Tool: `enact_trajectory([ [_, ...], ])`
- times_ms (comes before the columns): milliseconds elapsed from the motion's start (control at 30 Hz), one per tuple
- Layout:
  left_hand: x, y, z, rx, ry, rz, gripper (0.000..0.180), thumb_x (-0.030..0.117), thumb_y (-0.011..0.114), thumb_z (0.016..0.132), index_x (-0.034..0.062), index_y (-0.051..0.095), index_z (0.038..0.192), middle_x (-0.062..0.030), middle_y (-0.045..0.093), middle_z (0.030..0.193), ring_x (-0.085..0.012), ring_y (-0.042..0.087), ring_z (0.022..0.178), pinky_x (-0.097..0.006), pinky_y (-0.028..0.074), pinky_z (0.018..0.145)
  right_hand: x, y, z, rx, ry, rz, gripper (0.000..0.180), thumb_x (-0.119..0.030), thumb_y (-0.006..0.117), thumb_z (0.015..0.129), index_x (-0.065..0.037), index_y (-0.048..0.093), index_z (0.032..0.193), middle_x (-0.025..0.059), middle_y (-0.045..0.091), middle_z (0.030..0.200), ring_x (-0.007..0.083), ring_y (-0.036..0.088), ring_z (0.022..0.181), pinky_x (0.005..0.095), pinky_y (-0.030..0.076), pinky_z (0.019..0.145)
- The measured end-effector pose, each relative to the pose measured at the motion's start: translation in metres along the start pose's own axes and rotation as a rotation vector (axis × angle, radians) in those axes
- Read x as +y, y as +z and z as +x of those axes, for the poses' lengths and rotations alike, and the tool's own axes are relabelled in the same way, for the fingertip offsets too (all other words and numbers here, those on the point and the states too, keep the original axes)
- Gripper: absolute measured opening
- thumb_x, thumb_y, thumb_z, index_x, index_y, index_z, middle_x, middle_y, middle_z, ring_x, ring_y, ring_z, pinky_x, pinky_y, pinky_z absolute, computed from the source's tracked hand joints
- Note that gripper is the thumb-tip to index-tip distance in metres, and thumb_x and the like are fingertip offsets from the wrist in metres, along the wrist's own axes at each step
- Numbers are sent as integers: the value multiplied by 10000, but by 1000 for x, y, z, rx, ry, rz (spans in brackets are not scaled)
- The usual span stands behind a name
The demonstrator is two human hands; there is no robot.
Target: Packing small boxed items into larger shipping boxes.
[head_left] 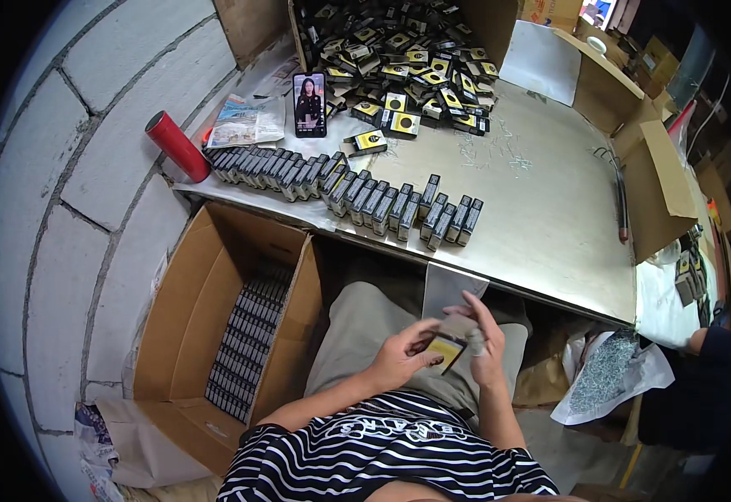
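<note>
yellow-faced small box (444, 352) clamped between left hand (399, 358) and right hand (484, 347) fingers (over the lap), metal table (541, 217) beyond

Packing workshop, metal worktable (541, 209), heaped small boxes (399, 50), cardboard cartons (215, 318)

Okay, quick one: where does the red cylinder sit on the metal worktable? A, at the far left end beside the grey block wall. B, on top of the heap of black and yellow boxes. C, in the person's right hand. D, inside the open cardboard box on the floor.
A: the red cylinder lies tilted at the left end of the metal worktable, next to the grey block wall.
</note>
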State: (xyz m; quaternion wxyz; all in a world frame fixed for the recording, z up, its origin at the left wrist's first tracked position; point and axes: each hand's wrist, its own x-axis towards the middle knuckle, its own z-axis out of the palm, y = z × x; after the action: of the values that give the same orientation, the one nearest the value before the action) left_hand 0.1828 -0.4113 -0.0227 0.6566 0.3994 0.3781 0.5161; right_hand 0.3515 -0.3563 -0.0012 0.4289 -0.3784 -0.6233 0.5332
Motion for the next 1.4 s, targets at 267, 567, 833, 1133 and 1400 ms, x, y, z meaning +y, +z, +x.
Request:
enact_trajectory([
  [267,20,11,12,-24,896,844,652,173,754,775,-2,437,1317,-158,625,999,-245,666,805,-305,542,611,-16,15,4,-12,142,651,671,-413,414,941,66,287,1395,250,597,1165,307,579,1102,368,428,986],
  [567,15,-12,22,-57,770,1064,642,208,812,709,-1,506,1233,-164,632,884,-256,670,745,-309,539,593,-15,9,15,-122,182,563,441,-173,492,907,84,456,1264,244,624,1113,303,612,1052,372,472,941],
  [833,18,-4,31,123,744,734,657,144,789,746,-1,464,1298,-68,630,793,-135,629,643,-263,502,561,-6,7,10,34,63,271,182,-15,616,836,37,671,1002,169,679,1019,232,644,964,306,502,868],
  [1133,27,1,25,76,318,586,749,88,768,766,26,363,1393,1,472,665,-50,417,573,-215,367,508,-5,3,9,116,120,222,191,58,641,804,33,678,990,120,686,988,169,648,906,276,513,824],
  [1400,23,1,28,-7,187,348,616,20,760,750,21,497,1307,31,514,689,-11,405,576,-177,348,495,-7,-13,0,-15,118,182,199,76,607,810,32,673,993,95,692,958,137,646,870,258,512,813],
])
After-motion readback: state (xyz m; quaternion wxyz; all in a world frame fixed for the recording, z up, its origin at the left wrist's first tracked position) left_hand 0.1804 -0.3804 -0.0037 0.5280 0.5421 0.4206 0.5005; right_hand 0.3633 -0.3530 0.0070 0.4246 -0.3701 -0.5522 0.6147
